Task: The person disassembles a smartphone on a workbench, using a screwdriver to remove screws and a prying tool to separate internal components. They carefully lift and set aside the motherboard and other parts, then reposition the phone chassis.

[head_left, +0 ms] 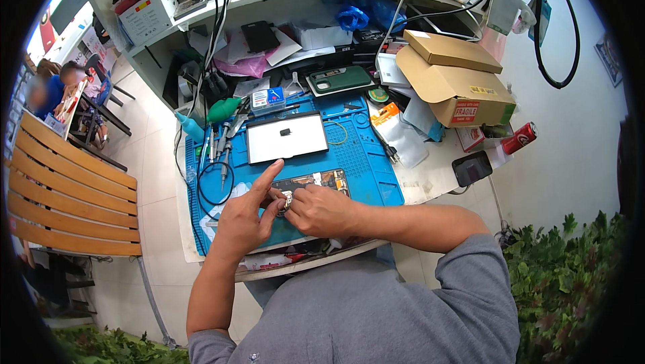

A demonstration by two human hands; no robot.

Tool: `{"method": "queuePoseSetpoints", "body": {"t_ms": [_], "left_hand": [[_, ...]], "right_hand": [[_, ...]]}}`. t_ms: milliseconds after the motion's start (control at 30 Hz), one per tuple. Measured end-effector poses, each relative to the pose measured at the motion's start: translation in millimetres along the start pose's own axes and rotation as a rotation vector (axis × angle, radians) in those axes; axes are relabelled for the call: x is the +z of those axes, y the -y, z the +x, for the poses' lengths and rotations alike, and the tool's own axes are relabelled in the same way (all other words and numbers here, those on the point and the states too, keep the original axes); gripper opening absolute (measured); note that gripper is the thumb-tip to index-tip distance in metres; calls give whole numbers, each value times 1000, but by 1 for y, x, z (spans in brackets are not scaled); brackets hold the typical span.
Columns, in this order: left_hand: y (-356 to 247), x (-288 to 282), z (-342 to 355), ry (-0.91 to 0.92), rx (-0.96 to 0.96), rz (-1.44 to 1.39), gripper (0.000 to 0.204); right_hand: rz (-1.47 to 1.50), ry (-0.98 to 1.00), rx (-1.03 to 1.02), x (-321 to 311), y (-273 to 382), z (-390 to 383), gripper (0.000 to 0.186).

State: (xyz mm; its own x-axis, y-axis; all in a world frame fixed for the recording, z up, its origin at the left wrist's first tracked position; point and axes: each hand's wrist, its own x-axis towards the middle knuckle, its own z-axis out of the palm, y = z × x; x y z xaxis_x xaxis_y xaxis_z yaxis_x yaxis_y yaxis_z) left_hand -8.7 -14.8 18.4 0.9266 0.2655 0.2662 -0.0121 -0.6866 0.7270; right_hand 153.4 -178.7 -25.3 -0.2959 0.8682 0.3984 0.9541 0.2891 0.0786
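Note:
My left hand (250,215) has its index finger raised while its thumb and a bent finger pinch a small metallic part (285,203). My right hand (316,209) is closed, fingertips at the same part, its exact grip partly hidden. Both are over an opened phone (332,183) with exposed internals, lying on a blue repair mat (373,176). Just beyond it is a white-surfaced tray (269,146) with a small black piece (285,132) on it.
Tools (222,149), a teal bottle (190,127) and cables line the left. A green phone case (339,80) sits behind; cardboard boxes (463,99), a red can (519,138) and a black phone (472,168) are right. A wooden chair (74,196) and seated people (50,95) are left.

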Motion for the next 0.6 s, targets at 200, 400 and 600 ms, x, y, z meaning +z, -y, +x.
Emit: {"method": "queuePoseSetpoints", "body": {"t_ms": [200,400,600], "left_hand": [[3,4,4,-18,5,-47,81],[5,6,4,-40,-47,-47,79],[8,6,4,-37,-30,-66,78]], "right_hand": [[-61,-2,-60,1,0,2,13],[-92,-57,-91,3,-2,2,13],[-111,-139,-124,9,-4,-3,13]]}}
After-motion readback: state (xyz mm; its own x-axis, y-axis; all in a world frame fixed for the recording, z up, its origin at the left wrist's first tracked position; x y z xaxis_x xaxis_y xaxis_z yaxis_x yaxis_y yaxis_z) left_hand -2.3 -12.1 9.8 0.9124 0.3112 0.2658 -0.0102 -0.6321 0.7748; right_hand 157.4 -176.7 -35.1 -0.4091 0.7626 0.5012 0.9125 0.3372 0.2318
